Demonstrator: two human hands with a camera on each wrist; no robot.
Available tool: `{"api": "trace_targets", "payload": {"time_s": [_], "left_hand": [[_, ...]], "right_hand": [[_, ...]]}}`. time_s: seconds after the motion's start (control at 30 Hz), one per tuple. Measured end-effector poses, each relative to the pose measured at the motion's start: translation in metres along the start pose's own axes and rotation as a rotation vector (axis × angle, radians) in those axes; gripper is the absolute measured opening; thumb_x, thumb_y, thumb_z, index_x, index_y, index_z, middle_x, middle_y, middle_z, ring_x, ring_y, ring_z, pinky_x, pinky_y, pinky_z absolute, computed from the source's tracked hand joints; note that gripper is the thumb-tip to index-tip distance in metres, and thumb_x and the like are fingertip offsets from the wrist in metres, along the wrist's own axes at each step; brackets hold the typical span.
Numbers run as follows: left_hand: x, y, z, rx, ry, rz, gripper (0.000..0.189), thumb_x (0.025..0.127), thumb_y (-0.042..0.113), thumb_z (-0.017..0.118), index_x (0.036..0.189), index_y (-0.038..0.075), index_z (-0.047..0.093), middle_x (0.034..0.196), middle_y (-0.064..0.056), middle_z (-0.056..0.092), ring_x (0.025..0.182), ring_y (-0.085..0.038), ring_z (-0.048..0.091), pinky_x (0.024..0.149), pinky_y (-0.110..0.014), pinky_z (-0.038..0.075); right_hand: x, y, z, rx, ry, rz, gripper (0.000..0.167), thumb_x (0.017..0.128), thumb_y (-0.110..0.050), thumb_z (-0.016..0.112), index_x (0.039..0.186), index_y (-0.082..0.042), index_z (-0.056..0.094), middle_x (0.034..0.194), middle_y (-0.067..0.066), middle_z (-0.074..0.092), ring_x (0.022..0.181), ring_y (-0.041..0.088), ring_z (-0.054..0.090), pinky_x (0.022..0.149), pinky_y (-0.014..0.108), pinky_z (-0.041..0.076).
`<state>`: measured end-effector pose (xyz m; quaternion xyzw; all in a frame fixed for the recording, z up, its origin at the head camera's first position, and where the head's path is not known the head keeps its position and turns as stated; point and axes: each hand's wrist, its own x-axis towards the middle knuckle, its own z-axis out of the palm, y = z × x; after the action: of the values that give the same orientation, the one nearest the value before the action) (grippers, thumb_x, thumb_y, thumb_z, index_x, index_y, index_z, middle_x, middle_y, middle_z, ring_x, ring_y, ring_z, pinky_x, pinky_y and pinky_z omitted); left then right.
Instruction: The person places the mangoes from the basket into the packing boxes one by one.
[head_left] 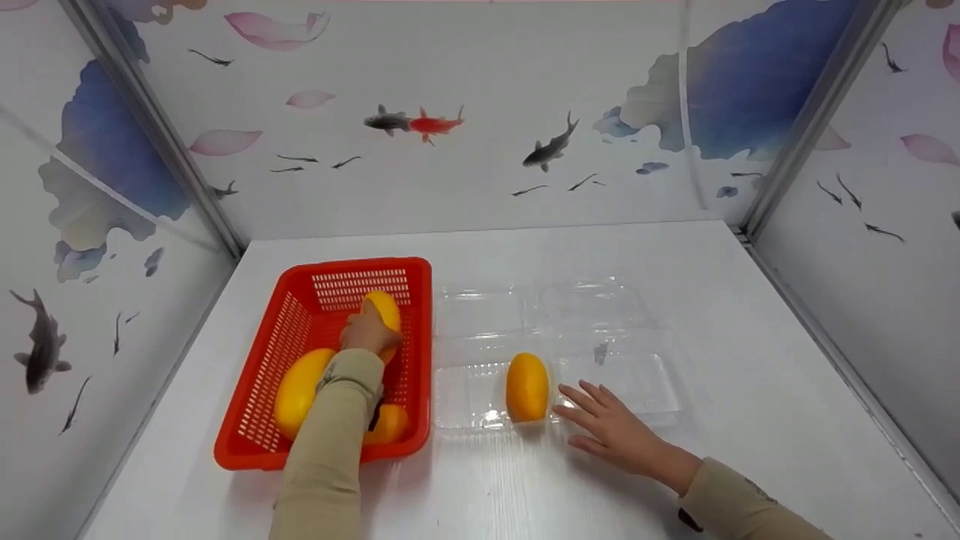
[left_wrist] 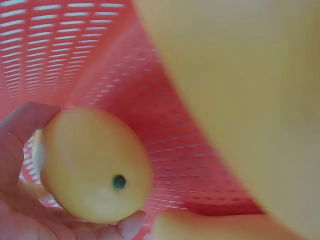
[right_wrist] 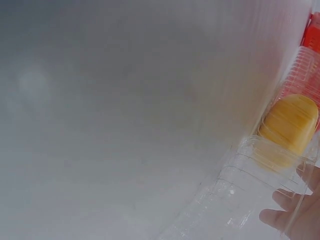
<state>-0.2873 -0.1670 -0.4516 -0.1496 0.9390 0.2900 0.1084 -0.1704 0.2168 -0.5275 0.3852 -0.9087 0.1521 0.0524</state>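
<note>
Inside the red basket, my left hand grips a yellow mango. The left wrist view shows thumb and fingers curled round this mango, its green stem spot facing the camera. A larger yellow fruit lies beside my forearm, and an orange-yellow fruit is at the basket's near end, partly hidden by the sleeve. Another yellow mango lies at the right side of the near-left clear plastic container. My right hand is just right of it, fingers spread, holding nothing, over the clear plastic.
More clear plastic containers stand behind, at far left and far right, with a near-right one by the right hand. All rest on a white table, enclosed by printed panels at the back and sides.
</note>
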Motion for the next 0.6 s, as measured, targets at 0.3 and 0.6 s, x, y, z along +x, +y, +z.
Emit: {"api": "trace_targets", "payload": {"time_s": [0.3, 0.6], "left_hand": [[-0.033, 0.051, -0.030, -0.038, 0.023, 0.158, 0.095, 0.078, 0.023, 0.070, 0.147, 0.017, 0.006, 0.126, -0.020, 0.033, 0.112, -0.036, 0.037, 0.097, -0.050, 0.037], [-0.073, 0.078, -0.017, -0.055, 0.056, 0.242, 0.093, 0.074, 0.024, 0.073, 0.146, 0.021, 0.014, 0.116, -0.013, 0.039, 0.101, -0.028, 0.044, 0.088, -0.042, 0.044]], "right_hand": [[0.002, -0.002, -0.005, 0.012, -0.030, 0.043, 0.050, 0.088, -0.034, 0.058, 0.135, -0.020, 0.046, 0.146, 0.007, 0.034, 0.130, 0.037, 0.031, 0.102, 0.058, 0.025], [0.001, -0.002, 0.002, -0.008, 0.029, -0.011, 0.049, 0.088, -0.034, 0.058, 0.132, -0.017, 0.049, 0.143, 0.010, 0.038, 0.127, 0.039, 0.035, 0.098, 0.059, 0.030]]}}
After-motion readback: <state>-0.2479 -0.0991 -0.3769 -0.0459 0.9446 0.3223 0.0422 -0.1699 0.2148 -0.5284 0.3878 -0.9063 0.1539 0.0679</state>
